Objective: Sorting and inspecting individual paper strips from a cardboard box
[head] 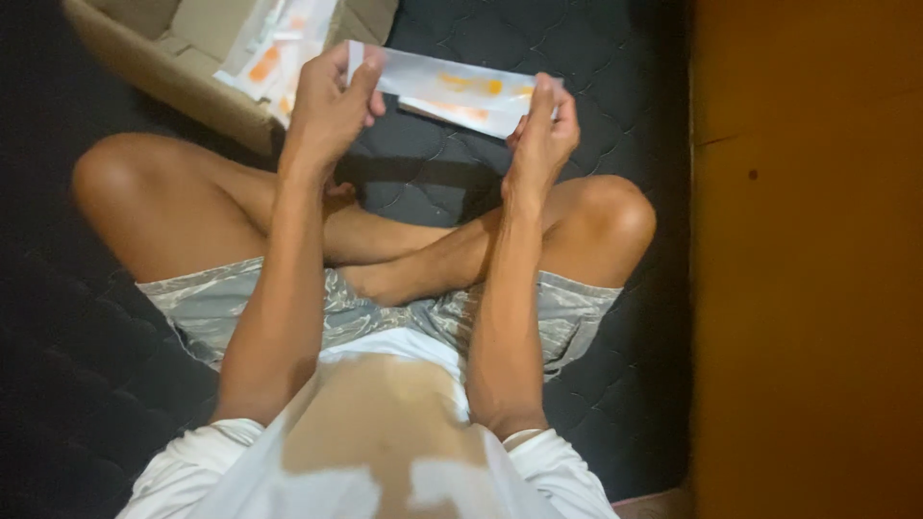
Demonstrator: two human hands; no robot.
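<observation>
Spanning the gap between both hands, the white packet (452, 91) with orange marks was pinched at its ends by left hand (330, 101) and right hand (543, 130), above the crossed legs.

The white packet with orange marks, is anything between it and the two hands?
Nothing visible. The left hand pinches one end of the white packet and the right hand pinches the other, both touching it directly above the dark quilted mattress.

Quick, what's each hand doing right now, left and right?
Left hand: closed, pinching the left end of the white packet.
Right hand: closed, pinching the packet's right end.
</observation>
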